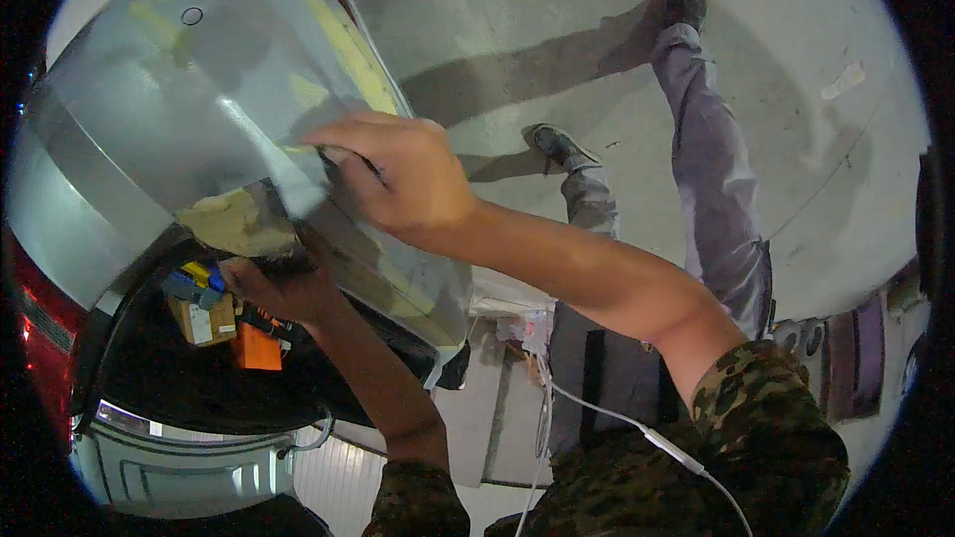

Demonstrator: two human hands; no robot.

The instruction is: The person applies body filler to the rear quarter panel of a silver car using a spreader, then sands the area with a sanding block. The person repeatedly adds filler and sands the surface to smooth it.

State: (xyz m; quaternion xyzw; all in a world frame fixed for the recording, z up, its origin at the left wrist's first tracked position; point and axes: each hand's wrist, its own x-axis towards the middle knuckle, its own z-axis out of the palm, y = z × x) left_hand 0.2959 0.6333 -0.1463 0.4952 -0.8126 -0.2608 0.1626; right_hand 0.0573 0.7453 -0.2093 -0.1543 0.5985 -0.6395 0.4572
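Observation:
A silver-grey car body panel [129,129] with yellow filler patches [343,45] curves across the left of the head view. My right hand [408,174] is closed in a pinch on a thin putty spreader [348,157], held close to the panel's surface. Yellow putty shows at the spreader's tip; whether it touches the panel I cannot tell. Lower left, my left hand [284,288] grips the edge of a small flat plate [267,207] that carries a lump of yellow putty [229,222]. Its fingers are partly hidden beneath the plate.
Behind my left hand, the car's dark opening holds a cardboard box [207,323] and an orange box [259,346]. A red tail light [45,338] borders it. A white cable [637,428] hangs across my front. Someone's legs in grey trousers [711,149] stand on the concrete floor [826,179].

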